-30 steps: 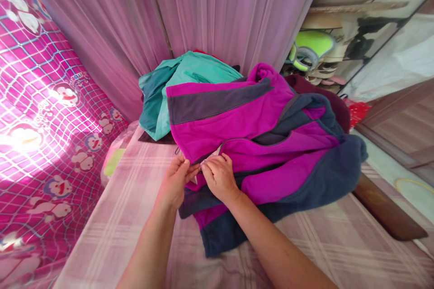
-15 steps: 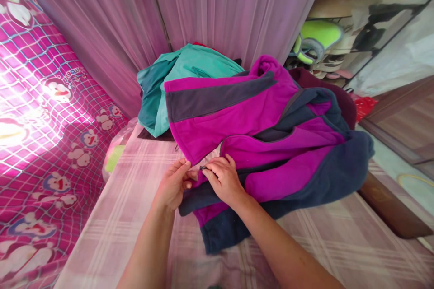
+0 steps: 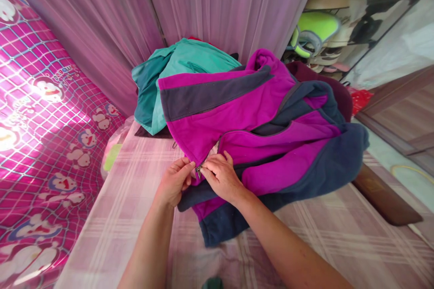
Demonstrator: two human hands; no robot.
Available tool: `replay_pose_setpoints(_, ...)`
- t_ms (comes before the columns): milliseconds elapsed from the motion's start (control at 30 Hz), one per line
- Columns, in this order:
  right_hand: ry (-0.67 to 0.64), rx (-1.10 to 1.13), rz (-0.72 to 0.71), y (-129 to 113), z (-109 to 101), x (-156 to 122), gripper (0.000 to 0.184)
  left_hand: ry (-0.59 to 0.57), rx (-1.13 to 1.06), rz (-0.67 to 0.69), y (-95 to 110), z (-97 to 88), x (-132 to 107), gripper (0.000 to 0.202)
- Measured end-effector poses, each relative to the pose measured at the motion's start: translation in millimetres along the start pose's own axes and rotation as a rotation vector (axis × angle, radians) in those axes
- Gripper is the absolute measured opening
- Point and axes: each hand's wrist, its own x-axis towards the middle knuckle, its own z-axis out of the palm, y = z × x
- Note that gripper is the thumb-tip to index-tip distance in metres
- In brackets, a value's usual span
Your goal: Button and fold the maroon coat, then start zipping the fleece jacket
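Observation:
A magenta and dark grey-blue fleece jacket (image 3: 203, 126) lies spread in front of me, its front parted and a dark zipper running along the edges. My left hand (image 3: 174, 180) pinches the lower corner of the far front edge between thumb and fingers. Just to its right, my right hand (image 3: 221, 175) is closed at the bottom of the near front edge, thumb and fingertips at the zipper. Between the fingertips of both hands shows the small metallic zipper slider (image 3: 198, 170). The exact seating of the zipper ends is hidden by my fingers.
Teal clothing (image 3: 190, 58) is heaped behind the jacket, with a maroon garment (image 3: 339, 95) at its right. A plaid sheet (image 3: 111, 216) covers the surface. Pink curtains (image 3: 230, 4) hang behind. On the right lies a brown flat object (image 3: 386, 196); a lime-green visor (image 3: 318, 29) is farther back.
My hands have drawn closer together at the jacket's bottom corner, and the two zipper edges now meet between the fingertips. The whole view has shifted slightly.

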Motion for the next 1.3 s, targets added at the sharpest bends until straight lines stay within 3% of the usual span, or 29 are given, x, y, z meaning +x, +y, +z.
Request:
replay_pose_setpoints(200, 0.037, 0.032, 0.024, 0, 1, 0, 0.016, -0.013, 0.006, -0.004, -3, -2.1, 2, 0.040)
replay_pose_setpoints(800, -0.053, 0.102, 0.021, 1, -3, 2, 0.018, -0.069, 0.069, 0.034, -1, -3.2, 1, 0.029)
replay_pose_setpoints(1100, 0.118, 0.129, 0.025, 0, 5, 0, 0.020, -0.028, 0.116, 0.038, 1, -4.3, 2, 0.030)
replay_pose_setpoints(1300, 0.101, 0.125, 0.052, -1, 5, 1, 0.021, -0.051, 0.235, 0.016, 9, -3.5, 4, 0.030)
